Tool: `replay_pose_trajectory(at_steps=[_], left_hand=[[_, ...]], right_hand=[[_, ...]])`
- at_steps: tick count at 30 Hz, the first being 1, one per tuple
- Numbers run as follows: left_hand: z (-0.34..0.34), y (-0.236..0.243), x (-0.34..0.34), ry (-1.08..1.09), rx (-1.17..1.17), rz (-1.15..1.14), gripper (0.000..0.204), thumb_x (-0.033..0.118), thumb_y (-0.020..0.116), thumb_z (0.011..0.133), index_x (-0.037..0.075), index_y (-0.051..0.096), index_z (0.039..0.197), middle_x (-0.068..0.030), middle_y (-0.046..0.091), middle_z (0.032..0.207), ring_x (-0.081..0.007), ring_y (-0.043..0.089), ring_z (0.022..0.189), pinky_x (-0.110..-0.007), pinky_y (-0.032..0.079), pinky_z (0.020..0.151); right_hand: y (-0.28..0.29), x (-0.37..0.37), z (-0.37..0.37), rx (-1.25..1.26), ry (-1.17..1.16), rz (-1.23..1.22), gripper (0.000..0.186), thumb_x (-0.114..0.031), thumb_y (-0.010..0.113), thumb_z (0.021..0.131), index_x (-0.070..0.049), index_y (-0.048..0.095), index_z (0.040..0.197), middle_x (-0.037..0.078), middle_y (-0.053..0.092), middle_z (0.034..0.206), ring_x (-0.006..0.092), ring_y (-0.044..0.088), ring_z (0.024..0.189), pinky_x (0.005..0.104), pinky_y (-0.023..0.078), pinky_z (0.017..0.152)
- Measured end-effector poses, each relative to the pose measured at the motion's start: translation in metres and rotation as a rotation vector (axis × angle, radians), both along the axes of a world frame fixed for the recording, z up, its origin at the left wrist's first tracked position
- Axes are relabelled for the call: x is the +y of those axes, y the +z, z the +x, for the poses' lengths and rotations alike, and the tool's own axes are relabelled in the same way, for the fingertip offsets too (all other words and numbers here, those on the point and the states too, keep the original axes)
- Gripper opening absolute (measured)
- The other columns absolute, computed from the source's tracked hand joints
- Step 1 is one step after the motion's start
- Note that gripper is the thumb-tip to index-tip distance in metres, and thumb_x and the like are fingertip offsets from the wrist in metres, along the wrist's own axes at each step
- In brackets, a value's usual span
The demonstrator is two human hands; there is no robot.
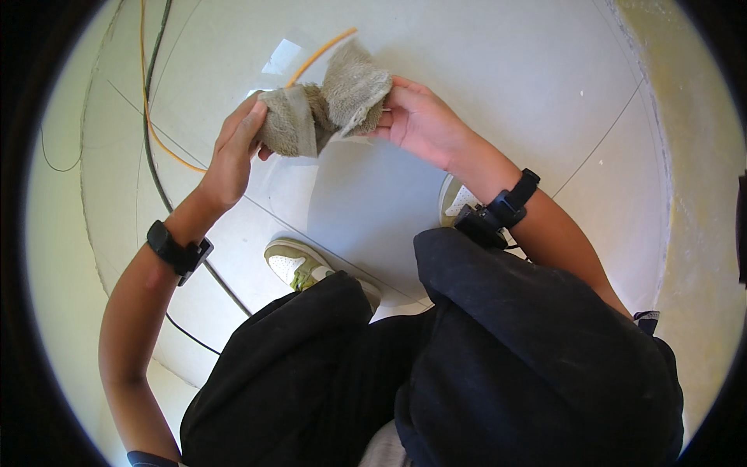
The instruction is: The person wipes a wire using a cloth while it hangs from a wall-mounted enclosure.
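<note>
A grey-beige terry cloth (294, 121) is stretched between my two hands, bunched in the middle with a loose flap standing up at the right. My left hand (235, 148) is closed on its left end, thumb on top and fingers tucked behind. At the cloth's right end my right hand (424, 121) pinches the edge, with some fingertips hidden behind the fabric. The cloth is held up above the pale tiled floor. Part of an orange cable (319, 56) shows beyond it.
On the left, a thick black cable (154, 167) runs over the tiled floor (373, 210) beside an orange cable (148, 117). My green-and-white shoe (292, 263) stands below the cloth. Walls (696, 194) rise at both sides. Black devices are strapped to my wrists.
</note>
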State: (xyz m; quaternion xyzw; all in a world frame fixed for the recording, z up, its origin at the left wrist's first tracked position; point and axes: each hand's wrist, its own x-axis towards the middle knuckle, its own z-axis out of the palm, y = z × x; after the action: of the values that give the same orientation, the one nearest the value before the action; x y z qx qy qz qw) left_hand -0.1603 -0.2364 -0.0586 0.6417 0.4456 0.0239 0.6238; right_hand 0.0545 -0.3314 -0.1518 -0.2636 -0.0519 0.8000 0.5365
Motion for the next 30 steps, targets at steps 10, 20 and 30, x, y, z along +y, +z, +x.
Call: replay_pose_trajectory(at_steps=[10, 20, 30], left_hand=[[-0.006, -0.001, 0.010, -0.214, 0.139, 0.202, 0.033, 0.028, 0.029, 0.096, 0.001, 0.047, 0.093, -0.0154, 0.049, 0.073, -0.0233, 0.048, 0.069, -0.035, 0.039, 0.068], [-0.062, 0.015, 0.027, -0.307, 0.264, 0.572, 0.029, 0.008, 0.051, 0.083, 0.002, 0.045, 0.110, -0.0154, 0.058, 0.091, -0.0266, 0.059, 0.079, -0.033, 0.047, 0.073], [-0.028, 0.023, 0.018, -0.331, 0.445, 0.344, 0.040, 0.041, 0.047, 0.091, 0.004, 0.059, 0.100, -0.0140, 0.059, 0.068, -0.0219, 0.060, 0.068, -0.031, 0.046, 0.062]], right_hand=[[0.015, 0.019, -0.042, -0.372, 0.053, 0.132, 0.026, -0.010, 0.055, 0.088, -0.001, 0.056, 0.112, 0.004, 0.061, 0.100, 0.0095, 0.056, 0.090, 0.0253, 0.046, 0.080], [0.013, 0.013, -0.025, -0.140, -0.263, 0.051, 0.021, -0.011, 0.056, 0.087, 0.000, 0.061, 0.104, 0.004, 0.062, 0.096, 0.0117, 0.058, 0.088, 0.0264, 0.046, 0.079], [0.017, 0.021, -0.039, -0.413, -0.157, 0.062, 0.023, -0.010, 0.062, 0.083, 0.001, 0.060, 0.103, 0.005, 0.064, 0.095, 0.0110, 0.060, 0.084, 0.0248, 0.049, 0.073]])
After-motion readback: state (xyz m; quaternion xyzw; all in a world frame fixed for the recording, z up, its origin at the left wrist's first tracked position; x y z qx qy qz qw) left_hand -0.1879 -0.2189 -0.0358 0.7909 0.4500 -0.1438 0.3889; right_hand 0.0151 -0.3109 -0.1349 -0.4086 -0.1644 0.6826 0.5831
